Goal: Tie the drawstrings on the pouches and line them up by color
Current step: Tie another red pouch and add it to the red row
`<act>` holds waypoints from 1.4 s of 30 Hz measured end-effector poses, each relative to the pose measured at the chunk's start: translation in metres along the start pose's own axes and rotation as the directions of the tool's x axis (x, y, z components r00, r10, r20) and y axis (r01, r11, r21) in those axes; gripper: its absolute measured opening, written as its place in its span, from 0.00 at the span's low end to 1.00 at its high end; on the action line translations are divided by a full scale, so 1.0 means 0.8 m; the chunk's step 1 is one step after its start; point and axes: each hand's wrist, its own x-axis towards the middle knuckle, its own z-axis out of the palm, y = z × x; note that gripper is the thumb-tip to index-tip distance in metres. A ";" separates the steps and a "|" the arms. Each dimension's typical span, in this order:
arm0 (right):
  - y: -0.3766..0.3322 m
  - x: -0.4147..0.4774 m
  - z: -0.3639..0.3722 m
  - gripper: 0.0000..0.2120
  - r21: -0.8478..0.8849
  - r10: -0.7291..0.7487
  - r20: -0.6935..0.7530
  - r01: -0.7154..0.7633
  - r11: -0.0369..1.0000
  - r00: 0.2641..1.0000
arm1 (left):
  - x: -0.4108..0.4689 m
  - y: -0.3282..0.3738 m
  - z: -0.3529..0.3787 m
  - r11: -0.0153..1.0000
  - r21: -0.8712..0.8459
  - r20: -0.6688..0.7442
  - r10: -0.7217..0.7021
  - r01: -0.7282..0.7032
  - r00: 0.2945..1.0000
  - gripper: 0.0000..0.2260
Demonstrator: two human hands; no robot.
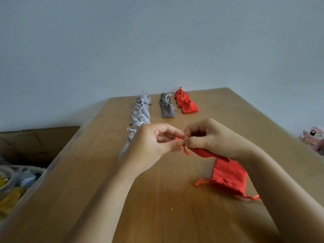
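Note:
Above the middle of the wooden table [98,172] I hold a red pouch [201,152]. My left hand [154,146] pinches its red drawstring, and my right hand [215,139] pinches the pouch's gathered neck. A second red pouch [229,176] lies flat under my right wrist, its strings loose. Far back lie three rows: light grey pouches [140,111], dark grey pouches [166,106] and red pouches [185,102]. The near end of the light grey row is hidden behind my left hand.
A cardboard box [35,142] stands left of the table, with a basket of mixed items [14,181] in front of it. A pink toy [313,139] sits past the right edge. A pale wall rises behind the table.

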 end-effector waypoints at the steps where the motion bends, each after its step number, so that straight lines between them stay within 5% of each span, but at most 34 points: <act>1: 0.001 0.000 -0.001 0.07 0.011 0.007 -0.005 -0.007 1.000 1.000 | -0.001 -0.002 0.003 0.998 0.064 -0.024 0.026 -0.024 0.999 0.06; 5: 0.008 0.004 -0.004 0.10 0.126 0.026 -0.054 -0.019 0.992 0.998 | -0.001 -0.004 0.010 0.951 0.265 -0.124 0.197 -0.158 0.973 0.05; 8: 0.019 0.007 -0.009 0.24 0.311 0.082 -0.053 -0.062 0.949 0.995 | 0.002 -0.008 0.011 0.868 0.398 -0.115 0.369 -0.297 0.922 0.02; 14: 0.031 0.005 -0.020 0.07 0.479 -0.052 0.156 -0.029 0.877 0.986 | -0.001 -0.004 0.014 0.761 0.497 -0.001 0.482 -0.418 0.876 0.03; 20: 0.038 -0.001 -0.032 0.07 0.560 -0.132 0.305 -0.066 0.826 0.943 | -0.012 0.013 0.025 0.754 0.463 0.047 0.504 -0.466 0.862 0.02; 28: 0.033 -0.002 -0.028 0.08 0.609 -0.203 0.312 -0.031 0.793 0.928 | -0.010 0.014 0.022 0.845 0.228 0.054 0.485 -0.484 0.873 0.03; 42: 0.022 -0.003 -0.025 0.05 0.406 -0.161 0.284 0.033 0.913 0.945 | -0.008 0.010 0.011 0.895 0.186 0.021 0.409 -0.406 0.912 0.06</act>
